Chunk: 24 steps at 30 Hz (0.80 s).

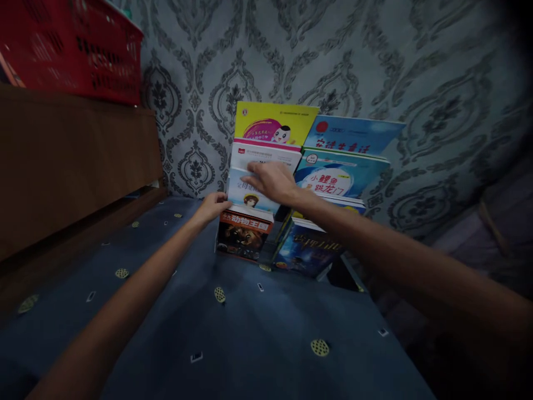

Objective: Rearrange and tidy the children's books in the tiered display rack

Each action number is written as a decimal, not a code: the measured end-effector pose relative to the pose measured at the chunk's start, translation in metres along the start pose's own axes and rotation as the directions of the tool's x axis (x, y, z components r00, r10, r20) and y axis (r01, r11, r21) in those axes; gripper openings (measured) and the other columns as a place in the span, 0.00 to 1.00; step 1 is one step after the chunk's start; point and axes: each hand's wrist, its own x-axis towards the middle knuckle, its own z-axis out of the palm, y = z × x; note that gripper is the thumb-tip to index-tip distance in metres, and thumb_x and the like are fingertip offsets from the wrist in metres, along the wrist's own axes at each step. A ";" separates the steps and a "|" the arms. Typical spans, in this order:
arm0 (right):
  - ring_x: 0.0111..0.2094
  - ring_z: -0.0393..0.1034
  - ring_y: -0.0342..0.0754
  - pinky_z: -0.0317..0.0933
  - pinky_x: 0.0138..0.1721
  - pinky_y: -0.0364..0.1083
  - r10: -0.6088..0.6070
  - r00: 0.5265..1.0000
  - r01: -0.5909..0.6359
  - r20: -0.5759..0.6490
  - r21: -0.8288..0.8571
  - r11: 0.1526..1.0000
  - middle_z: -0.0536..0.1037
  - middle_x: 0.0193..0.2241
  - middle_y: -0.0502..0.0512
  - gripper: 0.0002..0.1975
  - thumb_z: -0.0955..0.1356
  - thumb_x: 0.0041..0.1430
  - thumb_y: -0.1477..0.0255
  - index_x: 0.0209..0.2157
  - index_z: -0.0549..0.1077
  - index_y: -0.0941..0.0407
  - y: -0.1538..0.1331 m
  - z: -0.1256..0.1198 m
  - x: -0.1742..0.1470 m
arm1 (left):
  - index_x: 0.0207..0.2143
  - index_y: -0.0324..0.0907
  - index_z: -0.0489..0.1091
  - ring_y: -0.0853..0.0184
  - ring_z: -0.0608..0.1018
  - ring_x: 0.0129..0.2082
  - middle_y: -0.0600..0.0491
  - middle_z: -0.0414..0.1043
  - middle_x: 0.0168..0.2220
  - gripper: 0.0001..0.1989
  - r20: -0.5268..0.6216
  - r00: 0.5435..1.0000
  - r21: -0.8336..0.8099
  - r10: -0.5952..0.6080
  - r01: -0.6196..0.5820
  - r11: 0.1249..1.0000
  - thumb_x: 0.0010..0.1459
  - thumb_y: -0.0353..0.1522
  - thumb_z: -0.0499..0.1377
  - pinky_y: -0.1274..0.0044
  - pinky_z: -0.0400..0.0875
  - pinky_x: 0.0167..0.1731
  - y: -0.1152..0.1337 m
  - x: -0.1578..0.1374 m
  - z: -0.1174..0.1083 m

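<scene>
Two columns of books stand in stepped rows against the wall. My left hand point(213, 206) is closed at the left edge of a light-blue book point(239, 194) with a girl's portrait, its thumb toward the front. My right hand point(275, 180) reaches across that book's top edge, fingers bent over it, hiding part of the cover. Behind it are a white book point(270, 151) and a yellow book point(275, 119). In front stands a book with a lion point(244, 236). The right column holds a blue book point(353, 133), a teal book point(333, 172) and a dark-blue book point(306, 253).
A red plastic basket point(104, 58) sits on a brown wooden cabinet point(83, 150) at the left. Patterned wallpaper point(187, 83) rises behind the books. The blue printed cloth point(250, 333) beneath them ends in an edge at the right.
</scene>
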 end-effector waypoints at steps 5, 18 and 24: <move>0.43 0.74 0.56 0.61 0.41 0.49 0.024 0.974 -0.020 -0.225 0.022 1.000 0.82 0.40 0.59 0.14 0.67 0.67 0.62 0.43 0.77 0.59 0.020 -0.058 0.004 | 0.29 0.40 0.72 0.67 0.71 0.30 0.56 0.71 0.26 0.16 -0.024 0.999 0.013 -0.023 0.023 1.000 0.44 0.43 0.63 0.76 0.63 0.33 0.001 -0.007 0.000; 0.28 0.66 0.41 0.49 0.27 0.51 0.427 0.787 -0.315 -0.444 0.306 0.899 0.74 0.23 0.45 0.40 0.60 0.48 0.33 0.27 0.76 0.58 0.058 -0.133 -0.165 | 0.45 0.44 0.71 0.52 0.71 0.50 0.45 0.73 0.46 0.12 -0.061 0.829 0.821 0.555 -0.275 0.501 0.58 0.31 0.57 0.62 0.65 0.54 0.061 -0.022 0.001; 0.19 0.62 0.44 0.55 0.21 0.47 0.400 0.912 -0.277 -0.091 0.583 0.763 0.72 0.18 0.51 0.33 0.64 0.53 0.34 0.25 0.73 0.51 0.069 -0.070 -0.231 | 0.50 0.47 0.73 0.51 0.70 0.54 0.45 0.75 0.50 0.16 0.115 0.838 0.868 0.533 -0.346 0.356 0.61 0.29 0.54 0.58 0.64 0.55 0.072 -0.023 0.012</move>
